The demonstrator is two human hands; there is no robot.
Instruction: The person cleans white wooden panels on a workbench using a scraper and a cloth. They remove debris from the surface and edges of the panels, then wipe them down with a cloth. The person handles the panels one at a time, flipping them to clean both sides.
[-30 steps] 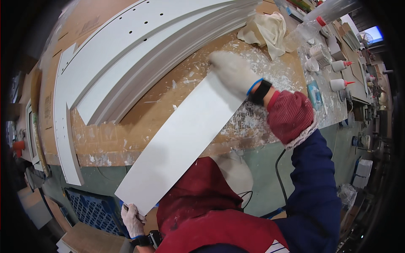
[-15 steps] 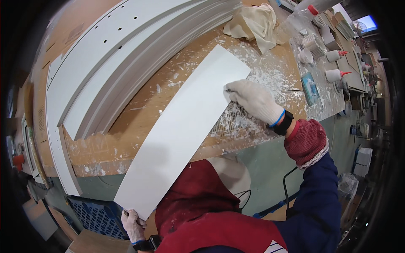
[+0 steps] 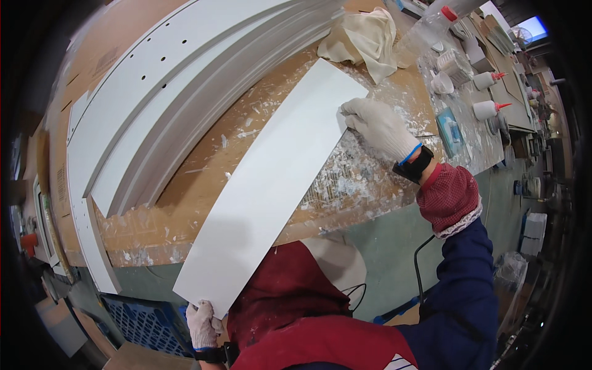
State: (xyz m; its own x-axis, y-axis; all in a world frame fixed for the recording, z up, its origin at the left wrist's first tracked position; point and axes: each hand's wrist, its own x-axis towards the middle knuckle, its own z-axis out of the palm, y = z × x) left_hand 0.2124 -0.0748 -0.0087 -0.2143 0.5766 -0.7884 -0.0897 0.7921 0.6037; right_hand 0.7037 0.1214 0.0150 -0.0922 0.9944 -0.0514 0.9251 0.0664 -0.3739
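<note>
A long white board [image 3: 271, 179] slants across my view, its far end over the cardboard-covered bench and its near end by my body. My gloved left hand [image 3: 203, 322] is closed on the near end, fingers curled over the edge. Near the far end, my gloved right hand [image 3: 380, 127] pinches the right-hand edge; its thumb side lies on the top face and some fingers are hidden beneath. To the left lie several stacked white boards [image 3: 139, 132], some with dark round holes.
The cardboard bench cover [image 3: 203, 179] carries white flakes. A cream cloth [image 3: 361, 40] lies at the back. Farther right are a clear plastic bottle [image 3: 425, 34], white bottles with red nozzles [image 3: 485, 110] and a blue pad [image 3: 452, 131]. A blue plastic crate [image 3: 145, 322] is below left.
The board has shifted slightly right, its far end a little farther away. Both hands keep their hold, the right moving up and right with it. The view has shifted slightly too.
</note>
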